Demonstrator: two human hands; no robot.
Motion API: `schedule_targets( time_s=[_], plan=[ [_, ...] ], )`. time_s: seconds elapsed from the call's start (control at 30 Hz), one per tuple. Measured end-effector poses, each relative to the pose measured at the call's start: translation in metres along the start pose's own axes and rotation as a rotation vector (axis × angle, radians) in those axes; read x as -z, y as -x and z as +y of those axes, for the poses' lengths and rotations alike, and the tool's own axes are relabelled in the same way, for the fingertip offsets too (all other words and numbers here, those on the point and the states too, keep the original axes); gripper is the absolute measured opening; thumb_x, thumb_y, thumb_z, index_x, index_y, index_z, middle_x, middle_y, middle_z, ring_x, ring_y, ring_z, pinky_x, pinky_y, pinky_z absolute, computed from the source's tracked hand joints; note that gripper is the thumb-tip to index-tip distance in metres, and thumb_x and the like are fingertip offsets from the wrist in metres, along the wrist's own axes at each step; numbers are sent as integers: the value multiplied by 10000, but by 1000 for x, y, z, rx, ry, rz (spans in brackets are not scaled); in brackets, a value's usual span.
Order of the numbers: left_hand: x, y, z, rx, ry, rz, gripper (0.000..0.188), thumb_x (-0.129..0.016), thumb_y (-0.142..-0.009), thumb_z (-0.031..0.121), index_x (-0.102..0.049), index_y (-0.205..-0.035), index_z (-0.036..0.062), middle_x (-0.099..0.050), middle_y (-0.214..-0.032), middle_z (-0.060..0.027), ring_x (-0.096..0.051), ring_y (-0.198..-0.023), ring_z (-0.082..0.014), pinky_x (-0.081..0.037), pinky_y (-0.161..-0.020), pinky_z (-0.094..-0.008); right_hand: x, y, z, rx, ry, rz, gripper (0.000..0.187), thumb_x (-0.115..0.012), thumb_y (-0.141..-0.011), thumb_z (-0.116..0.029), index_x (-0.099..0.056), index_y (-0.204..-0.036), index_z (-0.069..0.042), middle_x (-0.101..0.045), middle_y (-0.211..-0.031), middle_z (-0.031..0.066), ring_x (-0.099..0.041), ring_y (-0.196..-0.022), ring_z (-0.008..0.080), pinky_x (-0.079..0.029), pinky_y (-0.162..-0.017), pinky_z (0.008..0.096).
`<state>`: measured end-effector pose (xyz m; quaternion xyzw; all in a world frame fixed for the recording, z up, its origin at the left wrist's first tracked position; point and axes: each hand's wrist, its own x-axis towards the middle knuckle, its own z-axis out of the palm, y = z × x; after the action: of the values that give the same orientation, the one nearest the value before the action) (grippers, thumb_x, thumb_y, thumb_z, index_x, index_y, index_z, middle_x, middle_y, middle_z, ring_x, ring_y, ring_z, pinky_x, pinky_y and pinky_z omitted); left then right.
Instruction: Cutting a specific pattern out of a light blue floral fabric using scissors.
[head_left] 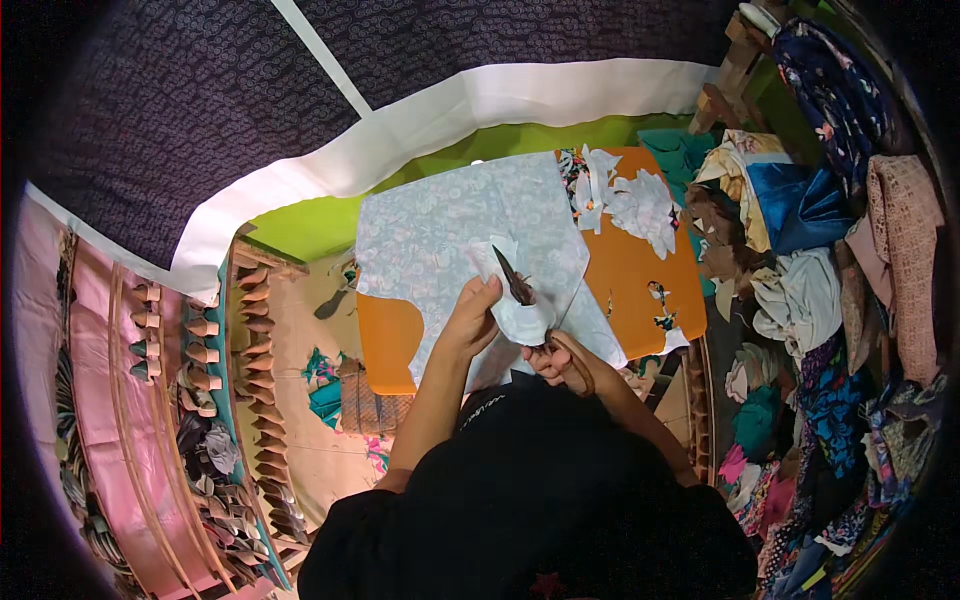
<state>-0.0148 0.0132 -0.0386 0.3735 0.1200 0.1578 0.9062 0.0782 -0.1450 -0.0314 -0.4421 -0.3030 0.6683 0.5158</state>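
Note:
My right hand (560, 366) is closed around the brown looped handle of a pair of scissors (511, 272). Their dark blades point up and away from me, and a small white fabric piece (527, 320) covers their middle. With its thumb and fingers closed, my left hand (474, 312) pinches the edge of that piece, left of the blades. Beneath both hands a large pale patterned fabric (460, 215) lies spread, with a curved cutout at its left edge. Its layers overlap near the scissors.
An orange tabletop (640, 262) carries the fabric, with white scraps (643, 208) at its right. Dark patterned cloth with a white border (440, 110) hangs across the far side. Heaped fabrics (800, 300) crowd the right. Racks of shoe-shaped pieces (262, 380) stand at left.

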Motion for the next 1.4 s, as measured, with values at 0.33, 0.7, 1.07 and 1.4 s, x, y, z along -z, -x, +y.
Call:
schedule_targets(
  time_s=[0.33, 0.7, 1.07, 1.4],
  plan=[
    [-8, -5, -3, -13, 43, 77, 300, -582, -781, 275, -519, -930, 22, -557, -851, -57, -538, -804, -177, -441, -752, -333, 8, -1, 6, 11, -85, 21, 834, -498, -524, -745, -399, -973, -49, -311, -679, -62, -262, -541, 21, -239, -459, 160],
    [-12, -9, -4, -107, -82, 195, 215, -540, -819, 199, -522, -943, 25, -579, -898, -46, -533, -815, -134, -413, -754, -282, 8, -8, -2, 11, -153, -119, 816, -515, -509, -742, -391, -953, -69, -289, -661, -67, -252, -514, 21, -239, -451, 156],
    [-9, -12, -9, -173, -108, 291, 194, -547, -814, 147, -525, -941, 2, -581, -901, -66, -536, -818, -139, -406, -765, -286, 15, -10, 8, 104, -244, -148, 468, -527, -769, -451, -432, -982, -45, -353, -646, -67, -318, -526, 22, -273, -458, 162],
    [-19, -15, -2, -222, -178, 453, 139, -593, -780, 98, -556, -862, -7, -567, -770, -20, -503, -672, -66, -403, -620, -203, 17, -15, 6, -56, -115, -13, 747, -607, -554, -654, -426, -968, -59, -318, -647, -66, -277, -498, 22, -232, -437, 165]
  ],
)
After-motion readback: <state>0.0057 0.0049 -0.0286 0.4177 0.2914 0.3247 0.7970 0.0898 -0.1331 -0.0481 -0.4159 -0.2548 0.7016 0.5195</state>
